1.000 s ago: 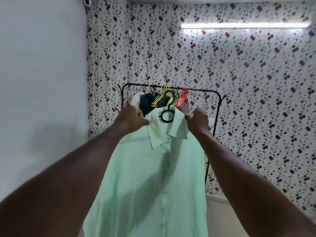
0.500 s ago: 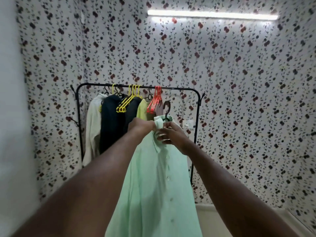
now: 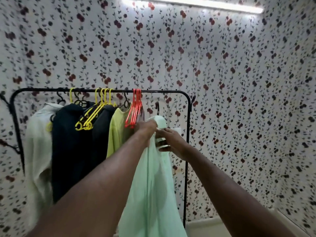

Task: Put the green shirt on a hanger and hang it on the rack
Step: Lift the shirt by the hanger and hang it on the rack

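Observation:
The mint green shirt [image 3: 153, 185] hangs from a black hanger whose hook [image 3: 157, 107] pokes up above the collar, just below the right end of the black rack's bar [image 3: 160, 91]. My left hand [image 3: 147, 127] grips the shirt's collar and shoulder on the left side. On the right side my right hand [image 3: 171, 140] holds the fabric just under the collar, fingers curled round it. The hook is not touching the bar. The hanger's body is hidden inside the shirt.
Along the rack hang a pale shirt [image 3: 37, 142], dark garments [image 3: 73, 147], a yellow-green top [image 3: 118, 130], bare yellow hangers [image 3: 92, 117] and red hangers [image 3: 135, 110]. The rack's right post [image 3: 187, 151] stands close behind my right hand. Flowered wallpaper covers the walls.
I have stepped closer to the rack. The shirt has turned side-on and risen toward the bar's right end, both hands still holding it near the collar.

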